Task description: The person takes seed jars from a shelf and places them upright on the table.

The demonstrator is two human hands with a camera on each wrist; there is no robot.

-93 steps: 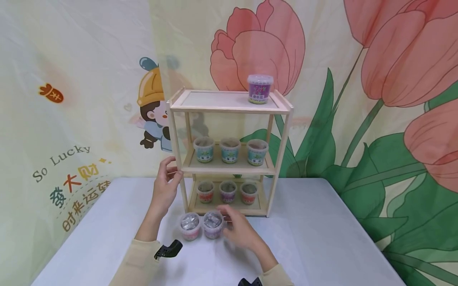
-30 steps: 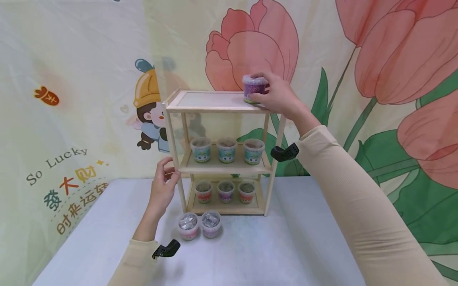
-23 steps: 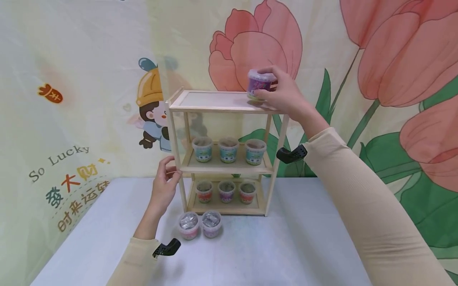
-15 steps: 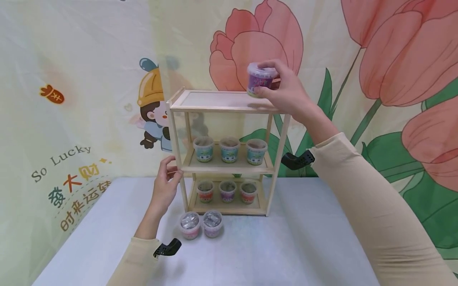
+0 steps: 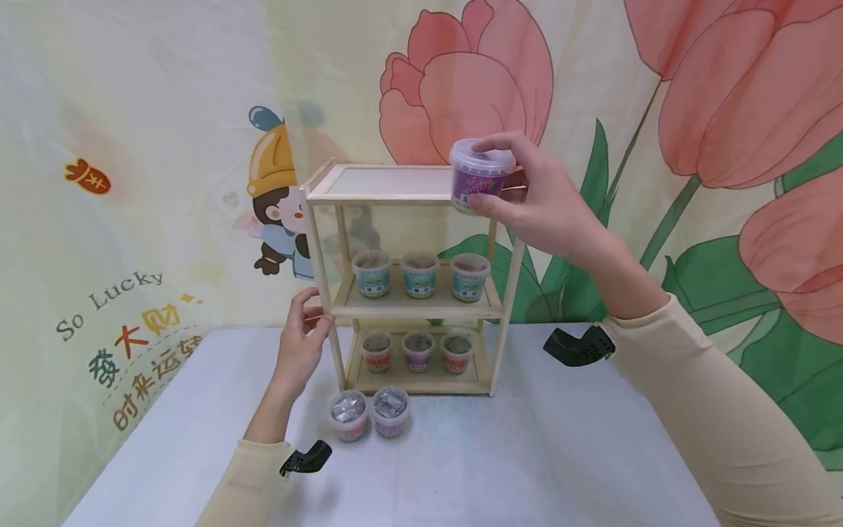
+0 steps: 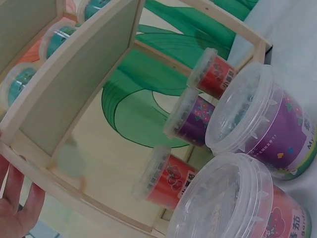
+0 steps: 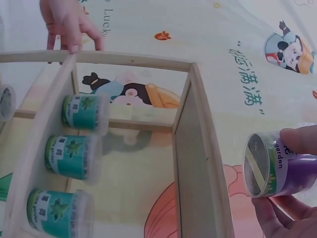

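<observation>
In the head view my right hand [image 5: 553,208] holds a purple-labelled plastic tub [image 5: 478,179] with a clear lid. Its thumb presses the front and its fingers reach round the lid. The tub is in front of the right part of the top shelf; its clear base [image 7: 256,166] shows in the right wrist view. My left hand [image 5: 301,344] grips the left front post of the small wooden rack [image 5: 408,315], at the middle shelf's height. Three teal tubs [image 5: 420,277] stand on the middle shelf. Red and purple tubs [image 5: 418,353] line the bottom shelf.
Two more lidded tubs, one pink-red [image 5: 349,415] and one purple [image 5: 391,412], stand side by side on the white table [image 5: 500,461] before the rack. A printed cloth backdrop [image 5: 369,88] with large tulips hangs behind.
My right hand went from the table tubs up to the top shelf, took the purple tub and lifted it off, then brought it forward and a little down. My left hand stayed at the post.
</observation>
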